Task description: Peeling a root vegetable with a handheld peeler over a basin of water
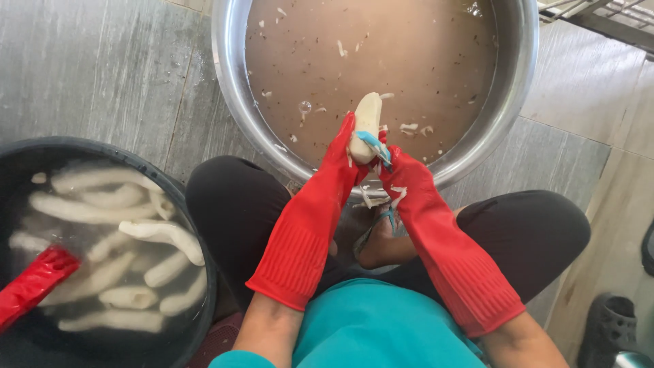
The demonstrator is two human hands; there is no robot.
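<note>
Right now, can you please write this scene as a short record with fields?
left hand: red rubber glove, holds a pale peeled root
right hand: red glove, holds a blue peeler against the root
steel basin: murky brown water, floating peel scraps
black tub: peeled roots in water
another red glove: reaches into the tub

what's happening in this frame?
A person in long red gloves sits over a metal basin of murky brown water with floating scraps. The left hand grips a pale peeled root; the right hand holds a blue-handled peeler against it. Peelings lie by the foot. At left, a dark tub holds peeled roots in water, and another red-gloved hand reaches into it.
</note>
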